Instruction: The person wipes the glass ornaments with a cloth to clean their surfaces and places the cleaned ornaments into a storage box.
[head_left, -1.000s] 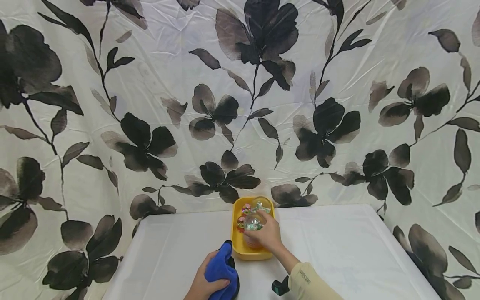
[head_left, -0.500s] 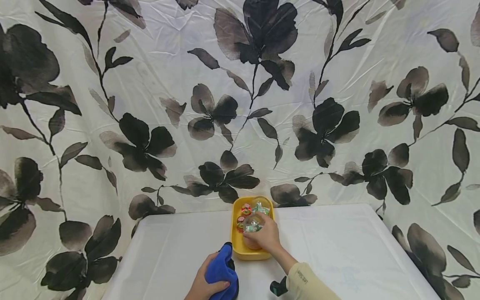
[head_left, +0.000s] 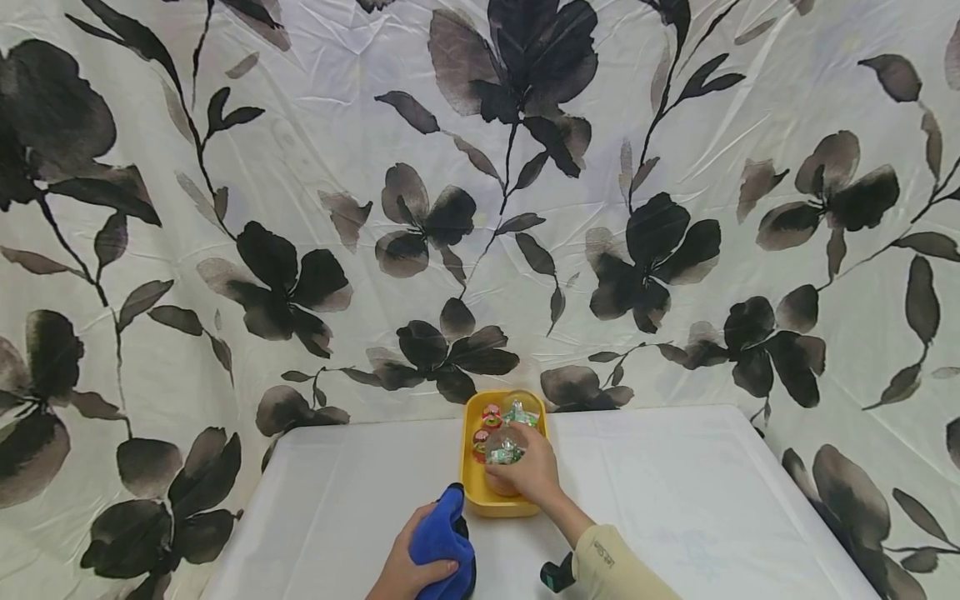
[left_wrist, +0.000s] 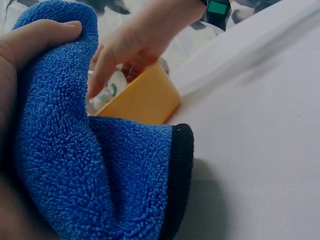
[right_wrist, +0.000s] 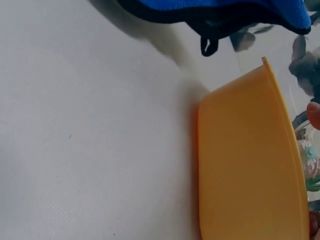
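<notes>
My right hand (head_left: 538,468) holds a clear snow globe (head_left: 504,447) with green and white bits inside, over the yellow tray (head_left: 501,509). Something pinkish, perhaps its base, shows below the fingers. To the left, my left hand (head_left: 405,560) grips a folded blue towel (head_left: 442,546) with black edging, its thumb lying across the cloth in the left wrist view. The towel's black hanging loop (right_wrist: 209,47) shows in the right wrist view. Only part of the globe appears in either wrist view, beyond the tray wall (right_wrist: 250,160).
Another clear globe (head_left: 521,408) with green and white contents stands at the tray's back right. Small red-and-green figures (head_left: 491,417) sit along its left side. The tray rests on a white-covered table (head_left: 360,475), before a floral cloth backdrop (head_left: 427,225).
</notes>
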